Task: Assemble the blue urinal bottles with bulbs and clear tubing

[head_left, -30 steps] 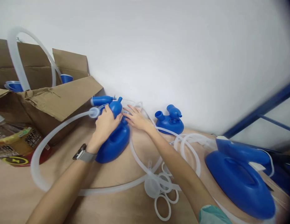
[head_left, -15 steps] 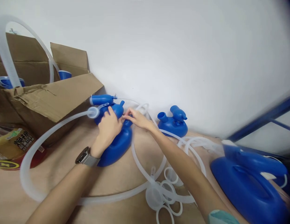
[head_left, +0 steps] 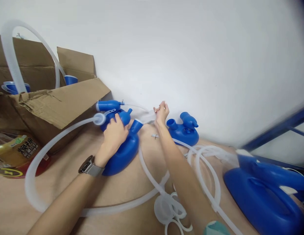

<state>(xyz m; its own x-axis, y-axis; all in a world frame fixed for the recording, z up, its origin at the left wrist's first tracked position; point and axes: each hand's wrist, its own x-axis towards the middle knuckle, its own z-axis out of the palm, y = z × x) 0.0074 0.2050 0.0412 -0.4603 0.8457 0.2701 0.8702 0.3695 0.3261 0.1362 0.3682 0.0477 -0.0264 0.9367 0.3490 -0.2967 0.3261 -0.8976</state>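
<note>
My left hand (head_left: 116,130) is wrapped round the upper part of a blue urinal bottle (head_left: 122,155), close to its blue spouted piece (head_left: 124,117). The bottle lies tilted, its white-rimmed neck (head_left: 137,125) pointing up and right. My right hand (head_left: 162,112) is raised near the wall, apart from the bottle, with fingers curled in; what they hold, if anything, I cannot make out. Blurred whitish material (head_left: 145,116) shows just left of it. Below my right wrist a small tube end (head_left: 155,135) with a wire tie lies on the surface.
A cardboard box (head_left: 66,101) with hoses and blue parts stands left, beside a yellow-labelled package (head_left: 17,151). Corrugated hose (head_left: 36,163) loops across the front. Clear caps and rings (head_left: 164,209) lie front centre. More blue bottles stand at back right (head_left: 183,135) and far right (head_left: 262,199).
My right hand has left the bottle's neck and moved right and up toward the wall, uncovering the white rim. The hose near it has shifted. My left hand stays on the bottle.
</note>
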